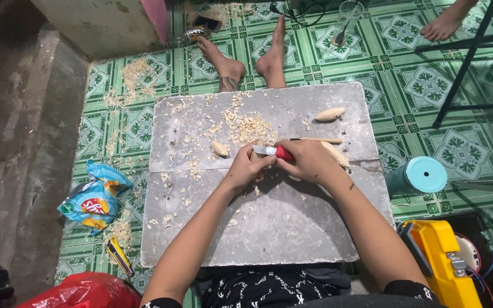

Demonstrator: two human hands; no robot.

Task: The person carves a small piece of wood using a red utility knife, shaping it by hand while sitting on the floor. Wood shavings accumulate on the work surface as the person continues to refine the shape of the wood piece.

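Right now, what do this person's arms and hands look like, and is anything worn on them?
Both forearms are bare, with no gloves, rings or watch visible. The left hand and right hand are uncovered. Black sleeves end near the elbows at the picture's bottom edge. A small dark mark sits on the right forearm, just behind the wrist.

One head camera looks steeply down from close above, grey board (292, 228) at the frame's centre.

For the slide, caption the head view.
Left hand grips a wood piece while right hand whittles with red-handled knife over shaving-strewn grey board.
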